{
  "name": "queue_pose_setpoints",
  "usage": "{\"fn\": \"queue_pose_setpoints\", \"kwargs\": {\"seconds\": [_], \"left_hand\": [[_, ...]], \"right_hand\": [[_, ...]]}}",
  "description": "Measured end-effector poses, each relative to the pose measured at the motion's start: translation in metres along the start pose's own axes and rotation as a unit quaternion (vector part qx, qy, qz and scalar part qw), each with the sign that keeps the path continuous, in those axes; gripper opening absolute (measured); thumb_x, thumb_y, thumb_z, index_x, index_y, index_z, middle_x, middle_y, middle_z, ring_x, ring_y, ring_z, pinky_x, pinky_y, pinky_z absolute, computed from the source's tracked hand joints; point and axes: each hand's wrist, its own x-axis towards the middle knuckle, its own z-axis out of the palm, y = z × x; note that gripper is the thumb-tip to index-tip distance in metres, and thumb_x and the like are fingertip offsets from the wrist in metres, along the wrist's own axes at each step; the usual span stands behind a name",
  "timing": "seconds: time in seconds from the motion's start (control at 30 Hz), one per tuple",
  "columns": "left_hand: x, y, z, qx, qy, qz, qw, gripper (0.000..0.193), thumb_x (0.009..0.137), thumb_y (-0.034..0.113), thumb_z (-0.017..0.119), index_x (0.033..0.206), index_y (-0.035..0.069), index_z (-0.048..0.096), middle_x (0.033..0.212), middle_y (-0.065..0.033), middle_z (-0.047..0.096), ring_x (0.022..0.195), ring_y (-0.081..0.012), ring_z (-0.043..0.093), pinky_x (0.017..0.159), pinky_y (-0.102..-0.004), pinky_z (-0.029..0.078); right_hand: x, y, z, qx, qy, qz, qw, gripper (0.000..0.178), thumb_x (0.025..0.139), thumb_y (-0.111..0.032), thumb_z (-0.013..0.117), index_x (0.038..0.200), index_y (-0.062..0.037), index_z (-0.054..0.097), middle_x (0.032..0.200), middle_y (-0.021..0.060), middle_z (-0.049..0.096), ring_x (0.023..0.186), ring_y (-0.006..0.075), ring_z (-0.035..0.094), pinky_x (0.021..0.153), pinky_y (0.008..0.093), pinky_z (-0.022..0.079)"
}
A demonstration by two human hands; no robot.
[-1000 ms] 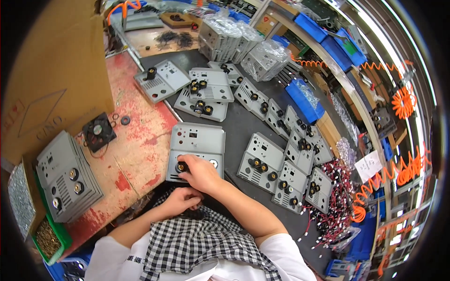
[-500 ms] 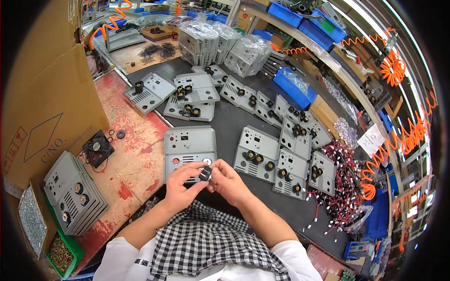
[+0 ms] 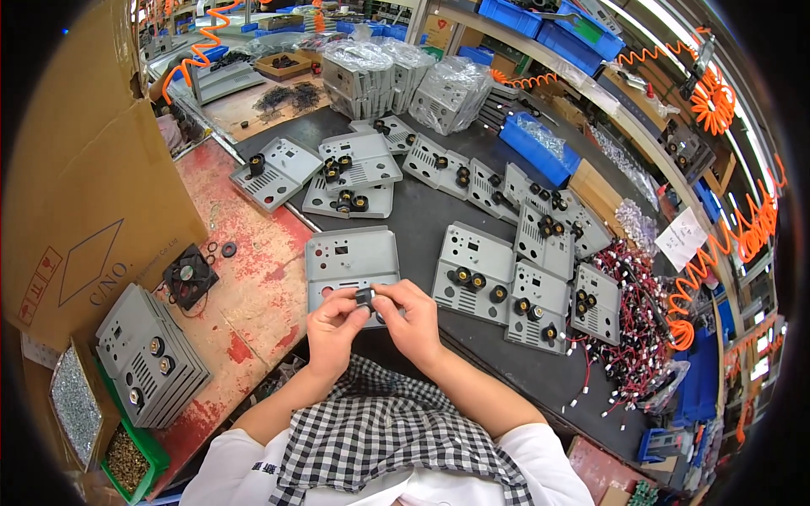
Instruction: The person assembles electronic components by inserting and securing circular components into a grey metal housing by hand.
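A small black round fitting (image 3: 364, 297) is held up between my hands, over the near edge of a grey metal panel (image 3: 359, 253). The fingertips of my left hand (image 3: 332, 331) pinch it from the left. My right hand (image 3: 412, 319) is closed, its thumb and forefinger on the fitting's right end; whether they also hold a smaller piece is hidden. Slots and round holes show in the panel, which lies flat on the dark bench just beyond my fingers. My hands cover its lower part.
Similar panels with black fittings (image 3: 478, 281) lie to the right and beyond. At left are stacked panels (image 3: 156, 363), a black fan (image 3: 191, 276), a green bin of brass pieces (image 3: 156, 460) and a large carton (image 3: 93, 169). Red-and-black wires (image 3: 641, 337) pile up at right.
The fitting has been turned in my fingers, and my right hand has come closer against it. The whole view has shifted slightly, moving the bench things a little to the right.
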Motion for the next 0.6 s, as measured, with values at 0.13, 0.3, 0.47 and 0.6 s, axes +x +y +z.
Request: {"fn": "queue_pose_setpoints", "kwargs": {"seconds": [0.13, 0.3, 0.47, 0.6], "left_hand": [[0.001, 0.023, -0.001, -0.254, 0.046, -0.228, 0.939, 0.007, 0.087, 0.006, 0.059, 0.092, 0.002, 0.063, 0.096, -0.0068, 0.063, 0.085, -0.0158, 0.062, 0.081, -0.0302, 0.05], [-0.005, 0.016, -0.018, -0.324, 0.006, -0.28, 0.904, 0.019, 0.093, 0.017, 0.053, 0.107, 0.005, 0.056, 0.105, -0.0068, 0.062, 0.093, -0.0166, 0.06, 0.087, -0.03, 0.048], [0.002, 0.0, -0.027, -0.384, 0.051, -0.291, 0.875, 0.018, 0.093, 0.015, 0.052, 0.107, 0.003, 0.055, 0.106, -0.0072, 0.061, 0.093, -0.0171, 0.06, 0.086, -0.0289, 0.049], [0.003, 0.0, -0.031, -0.355, 0.015, -0.282, 0.891, 0.026, 0.095, 0.02, 0.05, 0.115, 0.002, 0.051, 0.112, -0.0087, 0.059, 0.102, -0.0186, 0.058, 0.089, -0.0301, 0.048]], "right_hand": [[0.008, -0.019, 0.009, -0.102, 0.003, -0.22, 0.97, 0.019, 0.074, -0.007, 0.066, 0.094, -0.0069, 0.068, 0.085, 0.0085, 0.061, 0.083, 0.0276, 0.058, 0.071, 0.0371, 0.048], [0.022, -0.035, 0.008, -0.063, -0.147, -0.202, 0.966, 0.038, 0.069, -0.012, 0.072, 0.107, -0.0096, 0.065, 0.102, 0.008, 0.062, 0.103, 0.027, 0.056, 0.088, 0.0381, 0.044], [0.041, 0.017, -0.014, 0.046, -0.216, 0.055, 0.974, 0.048, 0.068, -0.008, 0.077, 0.114, -0.0085, 0.063, 0.097, 0.0081, 0.062, 0.072, 0.0146, 0.06, 0.066, 0.0261, 0.051], [0.038, -0.01, 0.001, 0.023, -0.224, -0.026, 0.974, 0.044, 0.069, -0.009, 0.077, 0.111, -0.0081, 0.063, 0.094, 0.0078, 0.061, 0.072, 0.0151, 0.062, 0.065, 0.0263, 0.052]]}}
